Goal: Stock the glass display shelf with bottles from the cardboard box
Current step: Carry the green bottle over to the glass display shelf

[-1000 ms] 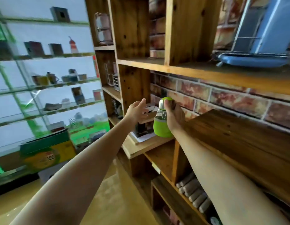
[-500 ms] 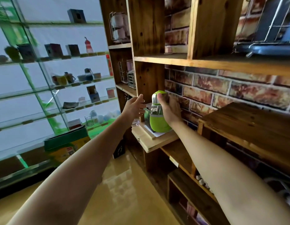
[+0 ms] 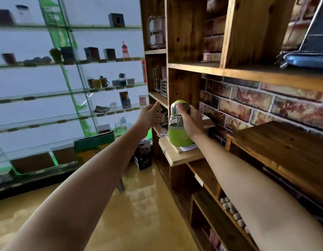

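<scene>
So the right hand [image 3: 190,120] had its fingers wrapped around the upper part of a round-bellied green bottle with a silver neck and green cap [image 3: 177,127], holding it upright just above a small pale wooden ledge [image 3: 177,156] sticking out of the dark wooden shelving unit [image 3: 186,42]. The left hand [image 3: 150,115] was stretched out beside it, fingers spread and loose, gripping nothing. The glass display shelf [image 3: 70,93] stood well off to the left with mugs and little boxes on it, and a green-and-yellow cardboard box [image 3: 93,147] sat at its foot.
</scene>
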